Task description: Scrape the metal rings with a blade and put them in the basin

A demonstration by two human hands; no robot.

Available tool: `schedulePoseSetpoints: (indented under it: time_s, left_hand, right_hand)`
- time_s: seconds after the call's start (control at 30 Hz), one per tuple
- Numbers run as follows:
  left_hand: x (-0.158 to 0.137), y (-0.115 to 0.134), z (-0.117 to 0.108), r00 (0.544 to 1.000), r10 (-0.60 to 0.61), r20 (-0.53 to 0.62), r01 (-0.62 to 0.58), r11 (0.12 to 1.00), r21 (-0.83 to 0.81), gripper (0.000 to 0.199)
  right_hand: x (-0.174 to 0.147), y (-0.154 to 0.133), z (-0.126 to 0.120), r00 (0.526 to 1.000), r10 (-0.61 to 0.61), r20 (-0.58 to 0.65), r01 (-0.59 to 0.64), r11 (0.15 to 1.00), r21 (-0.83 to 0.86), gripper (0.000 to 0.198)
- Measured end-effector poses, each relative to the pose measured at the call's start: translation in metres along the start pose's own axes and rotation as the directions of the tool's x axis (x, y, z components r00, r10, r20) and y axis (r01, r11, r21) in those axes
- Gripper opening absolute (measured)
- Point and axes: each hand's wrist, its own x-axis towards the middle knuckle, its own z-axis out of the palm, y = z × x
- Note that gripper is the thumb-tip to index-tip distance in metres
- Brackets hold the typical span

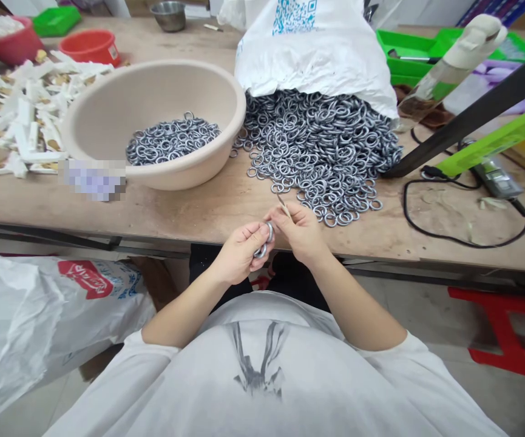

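Note:
My left hand (239,250) is closed around a few grey metal rings (266,240), held at the table's front edge. My right hand (301,232) touches those rings and pinches a thin tan stick (284,206) that points up and away. Just beyond my hands a large heap of the same metal rings (321,149) spills from a white sack (317,51). To the left stands a beige basin (107,115) with several rings (171,139) lying in its bottom.
White paper-like strips (20,115) are piled at the left, with red bowls (90,45) behind. A black cable (453,233) and a small device (496,177) lie at the right. Green trays (408,51) sit behind. A white bag (39,315) and a red stool (508,331) are on the floor.

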Motion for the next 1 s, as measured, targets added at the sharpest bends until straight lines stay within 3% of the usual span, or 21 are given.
schedulePoseSetpoints:
  time_s: [0.1, 0.2, 0.3, 0.43, 0.53, 0.67, 0.7, 0.77, 0.83, 0.87, 0.9, 0.97, 1.0]
  left_hand:
    - [-0.002, 0.002, -0.002, 0.999, -0.027, -0.031, 0.026, 0.999, -0.026, 0.048]
    - [-0.002, 0.004, -0.004, 0.996, -0.040, -0.075, 0.035, 0.998, -0.061, 0.051]
    - [0.000, 0.005, -0.003, 0.993, -0.062, -0.097, 0.054, 0.995, -0.087, 0.053]
    - [0.000, 0.006, -0.004, 0.995, -0.058, -0.078, 0.052, 0.996, -0.077, 0.053]
    - [-0.004, 0.005, -0.007, 1.000, -0.030, 0.004, 0.030, 1.000, 0.009, 0.048]
    - [-0.015, 0.008, -0.004, 0.977, -0.073, 0.201, 0.032, 0.979, 0.202, 0.046]
    - [-0.018, 0.013, -0.002, 0.982, -0.043, 0.182, -0.001, 0.972, 0.237, 0.046]
    - [-0.020, 0.033, 0.004, 0.989, 0.141, 0.050, -0.149, 0.926, 0.348, 0.043]
    - [-0.017, 0.066, 0.006, 0.899, 0.436, -0.042, -0.343, 0.762, 0.550, 0.035]
    - [-0.013, 0.087, 0.004, 0.809, 0.587, -0.027, -0.435, 0.630, 0.644, 0.030]
    - [-0.007, 0.109, 0.000, 0.684, 0.729, 0.029, -0.526, 0.466, 0.712, 0.023]
    - [0.006, 0.152, -0.014, 0.450, 0.875, 0.177, -0.532, 0.104, 0.841, 0.017]
    - [0.014, 0.170, -0.022, 0.406, 0.887, 0.220, -0.449, -0.016, 0.894, 0.019]
  right_hand:
    - [-0.005, -0.007, -0.004, 0.995, -0.101, -0.010, 0.095, 0.962, -0.257, 0.054]
    - [-0.014, -0.014, -0.006, 0.973, -0.207, 0.098, 0.229, 0.873, -0.430, 0.053]
    - [-0.019, -0.016, -0.005, 0.949, -0.273, 0.160, 0.316, 0.807, -0.499, 0.053]
    - [-0.019, -0.016, -0.006, 0.937, -0.299, 0.179, 0.348, 0.780, -0.519, 0.053]
    - [-0.016, -0.013, -0.013, 0.964, -0.206, 0.167, 0.264, 0.802, -0.536, 0.052]
    - [-0.008, -0.004, -0.026, 0.996, -0.088, -0.009, 0.067, 0.827, -0.559, 0.057]
    - [-0.006, -0.002, -0.029, 0.996, -0.075, -0.047, 0.039, 0.844, -0.535, 0.058]
    - [-0.004, 0.002, -0.031, 0.993, -0.064, -0.095, 0.010, 0.875, -0.484, 0.056]
    - [-0.003, 0.007, -0.032, 0.991, -0.056, -0.125, -0.008, 0.885, -0.465, 0.053]
    - [-0.003, 0.009, -0.033, 0.989, -0.049, -0.138, -0.022, 0.882, -0.471, 0.053]
    - [-0.003, 0.012, -0.033, 0.987, -0.040, -0.152, -0.038, 0.876, -0.480, 0.052]
    - [-0.002, 0.016, -0.035, 0.983, -0.035, -0.181, -0.060, 0.869, -0.492, 0.050]
    - [-0.002, 0.017, -0.036, 0.980, -0.041, -0.193, -0.060, 0.871, -0.488, 0.049]
